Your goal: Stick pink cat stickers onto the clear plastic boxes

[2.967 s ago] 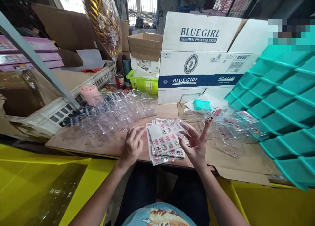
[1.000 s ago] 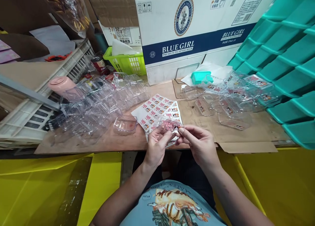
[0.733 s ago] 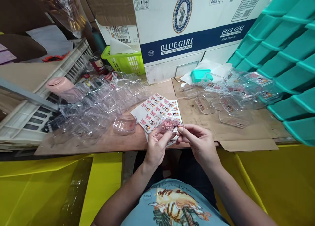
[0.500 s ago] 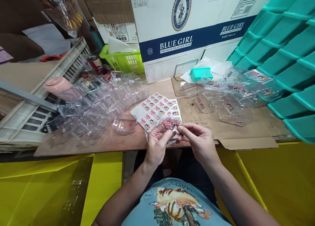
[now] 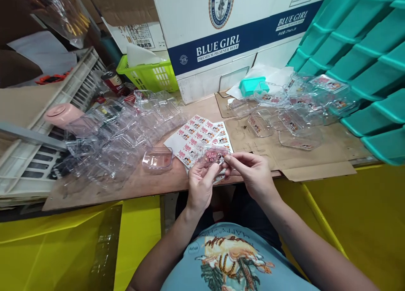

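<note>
Between my hands is a clear plastic box (image 5: pixel 212 155) with a pink cat sticker on its face. My left hand (image 5: pixel 202 179) is closed on its near left side, thumb along the edge. The fingers of my right hand (image 5: pixel 248 168) pinch its right end, by the cat picture. Whether the sticker is fully flat there I cannot tell. Under the box lie sticker sheets (image 5: pixel 194 132) printed with cats and pink lettering. A single clear box (image 5: pixel 157 159) rests on the table just left of the sheets.
Many clear boxes (image 5: pixel 117 139) are heaped at the left, beside a pink container (image 5: pixel 63 115) and white crate (image 5: pixel 28 143). Stickered boxes (image 5: pixel 292 121) lie at right on cardboard. Stacked teal bins (image 5: pixel 367 67), a green basket (image 5: pixel 148 73) and a beer carton (image 5: pixel 234 46) stand behind.
The view has shifted slightly, so the background sits a little higher and further left. Both hands keep their hold on the box, with the sticker face showing a bit more fully.
</note>
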The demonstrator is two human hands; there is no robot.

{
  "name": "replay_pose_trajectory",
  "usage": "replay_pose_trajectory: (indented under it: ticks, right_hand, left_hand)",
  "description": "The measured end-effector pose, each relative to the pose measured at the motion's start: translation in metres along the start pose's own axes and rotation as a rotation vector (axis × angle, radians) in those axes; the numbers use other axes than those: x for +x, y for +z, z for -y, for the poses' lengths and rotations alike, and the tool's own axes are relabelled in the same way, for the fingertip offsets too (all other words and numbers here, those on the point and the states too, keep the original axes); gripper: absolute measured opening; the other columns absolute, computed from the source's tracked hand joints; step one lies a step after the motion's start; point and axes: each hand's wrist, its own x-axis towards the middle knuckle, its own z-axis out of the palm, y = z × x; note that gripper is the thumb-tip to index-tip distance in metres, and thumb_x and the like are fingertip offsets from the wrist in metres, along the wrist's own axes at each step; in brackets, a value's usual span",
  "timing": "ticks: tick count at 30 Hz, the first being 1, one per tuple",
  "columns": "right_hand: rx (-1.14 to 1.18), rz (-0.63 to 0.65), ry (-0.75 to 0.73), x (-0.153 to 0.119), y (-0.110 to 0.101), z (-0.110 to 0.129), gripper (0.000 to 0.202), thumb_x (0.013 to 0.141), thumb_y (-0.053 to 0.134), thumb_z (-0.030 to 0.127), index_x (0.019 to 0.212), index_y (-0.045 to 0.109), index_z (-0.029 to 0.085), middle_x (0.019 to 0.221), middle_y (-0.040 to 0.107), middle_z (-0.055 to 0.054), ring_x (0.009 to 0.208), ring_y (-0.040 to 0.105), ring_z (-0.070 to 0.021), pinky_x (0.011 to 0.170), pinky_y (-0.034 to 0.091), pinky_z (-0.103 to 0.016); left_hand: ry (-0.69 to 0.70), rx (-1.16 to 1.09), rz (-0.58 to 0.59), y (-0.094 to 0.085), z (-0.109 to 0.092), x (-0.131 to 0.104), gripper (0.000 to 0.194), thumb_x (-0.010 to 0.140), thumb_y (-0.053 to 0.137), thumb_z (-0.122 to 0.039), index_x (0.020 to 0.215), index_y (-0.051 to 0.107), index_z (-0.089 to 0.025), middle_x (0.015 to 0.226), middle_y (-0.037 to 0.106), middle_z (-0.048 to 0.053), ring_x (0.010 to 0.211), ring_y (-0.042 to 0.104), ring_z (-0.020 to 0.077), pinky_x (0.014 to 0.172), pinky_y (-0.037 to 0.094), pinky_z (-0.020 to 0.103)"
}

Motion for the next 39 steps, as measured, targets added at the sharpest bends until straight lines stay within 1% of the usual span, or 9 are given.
replay_pose_trajectory:
  ticks: [6,11,20,24,28,31,35,37,39]
  right_hand:
    - [0.002,-0.009,0.015,0.001,0.001,-0.003,0.029,0.071,0.082,0.042,0.073,0.073,0.014,0.060,0.069,-0.002,0.050,0.062,-0.0123,0.051,0.057,-0.025]
    - [0.012,-0.011,0.010,0.003,0.001,-0.007,0.031,0.069,0.083,0.044,0.071,0.072,0.014,0.061,0.069,-0.002,0.050,0.063,-0.0126,0.050,0.055,-0.024]
    - [-0.023,-0.014,-0.026,0.001,0.006,0.001,0.034,0.067,0.082,0.047,0.070,0.073,0.015,0.060,0.069,-0.002,0.048,0.061,-0.0117,0.047,0.053,-0.023]
    - [-0.112,-0.027,-0.071,0.002,0.004,0.002,0.033,0.066,0.083,0.046,0.073,0.074,0.015,0.060,0.068,-0.002,0.048,0.059,-0.0116,0.047,0.052,-0.023]
    - [-0.216,-0.026,-0.121,0.005,-0.002,-0.004,0.029,0.072,0.079,0.043,0.077,0.074,0.015,0.063,0.068,-0.002,0.049,0.059,-0.0121,0.048,0.050,-0.023]
    - [-0.430,-0.046,-0.296,0.000,-0.004,-0.006,0.022,0.082,0.071,0.038,0.081,0.073,0.016,0.069,0.070,-0.005,0.057,0.063,-0.0153,0.053,0.052,-0.026]
    - [-0.882,0.081,-0.730,-0.018,0.004,-0.001,0.019,0.091,0.054,0.018,0.091,0.073,0.017,0.079,0.071,-0.010,0.071,0.064,-0.0181,0.065,0.052,-0.029]
    - [-0.917,0.116,-0.815,-0.025,0.006,0.001,0.021,0.091,0.052,0.014,0.098,0.072,0.018,0.081,0.071,-0.009,0.072,0.065,-0.0175,0.066,0.052,-0.028]
    - [-0.866,0.071,-0.823,-0.032,0.005,0.005,0.022,0.090,0.056,0.012,0.104,0.071,0.020,0.085,0.071,-0.008,0.075,0.066,-0.0174,0.068,0.053,-0.027]
  left_hand:
    - [0.008,-0.002,0.022,-0.002,-0.001,0.000,0.020,0.076,0.075,-0.020,0.096,0.074,-0.018,0.101,0.076,0.006,0.096,0.071,0.0194,0.093,0.053,0.031]
    - [0.012,-0.116,-0.026,-0.002,-0.005,0.005,0.026,0.087,0.063,-0.039,0.097,0.072,-0.017,0.107,0.074,0.010,0.104,0.069,0.0235,0.093,0.054,0.039]
    - [0.015,-0.091,-0.075,0.000,-0.005,0.004,0.022,0.089,0.062,-0.035,0.099,0.071,-0.019,0.106,0.075,0.009,0.100,0.070,0.0205,0.094,0.053,0.037]
    - [-0.155,-0.198,-0.054,-0.001,-0.013,0.014,0.027,0.091,0.057,-0.040,0.104,0.070,-0.021,0.107,0.075,0.007,0.102,0.069,0.0210,0.093,0.054,0.039]
    - [-0.351,-0.241,0.022,-0.007,-0.020,0.027,0.036,0.090,0.057,-0.048,0.102,0.070,-0.017,0.106,0.074,0.009,0.098,0.070,0.0228,0.090,0.056,0.039]
    - [-0.299,-0.221,0.056,-0.008,-0.019,0.029,0.032,0.090,0.059,-0.045,0.098,0.071,-0.016,0.103,0.075,0.009,0.099,0.070,0.0232,0.091,0.056,0.039]
    - [-0.221,-0.181,-0.009,-0.003,-0.013,0.023,0.030,0.089,0.062,-0.043,0.097,0.071,-0.015,0.104,0.075,0.010,0.109,0.067,0.0236,0.098,0.052,0.037]
    - [-0.207,-0.183,-0.043,0.001,-0.011,0.020,0.031,0.088,0.063,-0.043,0.099,0.070,-0.015,0.106,0.074,0.010,0.113,0.065,0.0245,0.101,0.050,0.039]
    - [-0.198,-0.186,-0.038,0.003,-0.011,0.018,0.030,0.087,0.065,-0.043,0.099,0.070,-0.016,0.106,0.074,0.009,0.114,0.065,0.0252,0.101,0.050,0.040]
